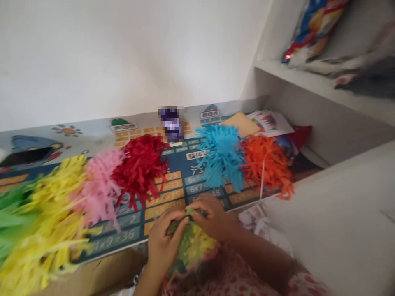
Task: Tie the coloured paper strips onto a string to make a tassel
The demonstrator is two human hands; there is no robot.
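At the table's front edge, my left hand (168,236) and my right hand (212,216) meet, thumbs and fingertips pinched on a small green strip (189,211). Just below the strip, close to my lap, is a yellow and green fringed bundle (197,242), partly covered by my fingers and blurred. Whether the strip belongs to the bundle I cannot tell. Beyond my hands lie a dark red fringed pom-pom (142,168) on the left and a blue one (220,154) on the right. An orange pom-pom (267,162) touches the blue one.
Pink (100,181), yellow (58,209) and green fringed strips (15,218) cover the table's left side. A phone (26,156) lies at the far left. Papers (271,123) rest at the back right. A white shelf (308,80) rises on the right, holding a colourful bag (317,28).
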